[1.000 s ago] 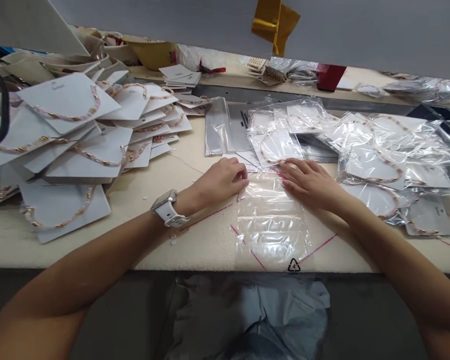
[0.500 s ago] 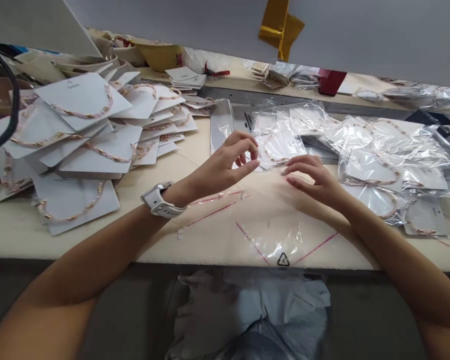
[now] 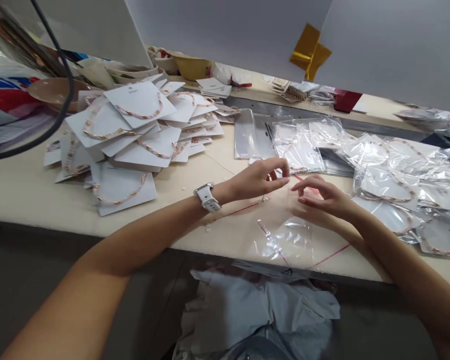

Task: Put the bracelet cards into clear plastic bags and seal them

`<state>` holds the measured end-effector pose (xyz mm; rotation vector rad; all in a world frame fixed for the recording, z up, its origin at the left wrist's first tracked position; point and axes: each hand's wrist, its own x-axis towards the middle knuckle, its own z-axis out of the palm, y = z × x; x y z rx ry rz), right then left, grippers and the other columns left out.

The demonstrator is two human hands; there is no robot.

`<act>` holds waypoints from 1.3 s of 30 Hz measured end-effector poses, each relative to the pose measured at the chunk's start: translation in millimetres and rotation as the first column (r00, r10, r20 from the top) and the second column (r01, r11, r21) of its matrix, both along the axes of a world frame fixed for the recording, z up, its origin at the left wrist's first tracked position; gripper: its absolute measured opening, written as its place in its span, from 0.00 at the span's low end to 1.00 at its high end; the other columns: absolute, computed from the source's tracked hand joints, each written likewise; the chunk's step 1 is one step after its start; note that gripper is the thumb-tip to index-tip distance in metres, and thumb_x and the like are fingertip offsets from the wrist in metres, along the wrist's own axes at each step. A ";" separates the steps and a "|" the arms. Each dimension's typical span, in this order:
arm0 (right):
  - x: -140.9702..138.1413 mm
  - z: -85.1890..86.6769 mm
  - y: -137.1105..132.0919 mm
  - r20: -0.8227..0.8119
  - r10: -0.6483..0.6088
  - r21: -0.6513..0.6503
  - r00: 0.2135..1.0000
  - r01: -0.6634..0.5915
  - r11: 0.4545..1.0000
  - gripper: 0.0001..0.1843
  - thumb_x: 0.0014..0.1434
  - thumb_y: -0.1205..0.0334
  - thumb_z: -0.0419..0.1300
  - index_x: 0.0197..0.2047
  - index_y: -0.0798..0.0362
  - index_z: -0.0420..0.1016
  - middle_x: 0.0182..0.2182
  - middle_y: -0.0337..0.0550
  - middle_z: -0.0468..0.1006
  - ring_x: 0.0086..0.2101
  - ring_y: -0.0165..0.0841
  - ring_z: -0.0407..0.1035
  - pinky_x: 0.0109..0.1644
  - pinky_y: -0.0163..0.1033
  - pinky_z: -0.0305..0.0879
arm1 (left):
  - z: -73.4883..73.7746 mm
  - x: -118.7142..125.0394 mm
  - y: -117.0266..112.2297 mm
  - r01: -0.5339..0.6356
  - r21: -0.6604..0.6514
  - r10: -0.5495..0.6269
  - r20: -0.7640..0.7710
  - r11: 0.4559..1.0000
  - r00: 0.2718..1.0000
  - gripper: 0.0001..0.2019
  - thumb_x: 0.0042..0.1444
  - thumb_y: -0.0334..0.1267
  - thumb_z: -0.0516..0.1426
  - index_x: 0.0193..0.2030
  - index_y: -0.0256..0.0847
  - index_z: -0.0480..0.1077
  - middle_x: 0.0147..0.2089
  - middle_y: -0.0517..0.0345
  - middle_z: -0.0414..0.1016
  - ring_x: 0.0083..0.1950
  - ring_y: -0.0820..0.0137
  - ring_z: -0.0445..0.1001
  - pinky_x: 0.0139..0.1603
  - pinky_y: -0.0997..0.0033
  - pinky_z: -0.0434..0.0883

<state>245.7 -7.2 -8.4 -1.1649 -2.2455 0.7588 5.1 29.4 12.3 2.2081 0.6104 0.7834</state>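
Fingers (image 3: pixel 279 164) and thumb of the left hand (image 3: pixel 260 179) bend toward one another with tips close, facing the likewise curled right hand (image 3: pixel 324 196) across a narrow gap; whether either pinches something thin and clear cannot be told. With that gap as the dial's centre and twelve pointing away from the person, a clear bag (image 3: pixel 296 240) lies at 6 o'clock, spread on the desk (image 3: pixel 213 175) near its front edge. A white-strapped watch (image 3: pixel 207 197) circles the left wrist at about 9. Loose white cards (image 3: pixel 140 150) strung with beads heap up near 10, well apart from the hands. Clear plastic (image 3: pixel 245 134) lies flat at 11, bagged cards (image 3: pixel 303 152) just beyond the hands at 12, and a larger heap of wrapped cards (image 3: pixel 390 187) at 3, near the right forearm. Farther off, a yellow bowl (image 3: pixel 193 67) stands toward 11.
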 end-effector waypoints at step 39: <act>-251.2 40.7 155.4 0.655 0.005 0.708 0.756 -0.616 0.346 0.22 0.72 0.65 0.37 0.54 0.48 0.70 0.36 0.43 0.74 0.35 0.32 0.61 0.39 0.40 0.53 | -19.5 1.7 14.4 0.372 -0.145 -0.399 -0.293 0.917 0.869 0.08 0.64 0.31 0.52 0.42 0.37 0.74 0.49 0.56 0.77 0.52 0.71 0.72 0.56 0.75 0.65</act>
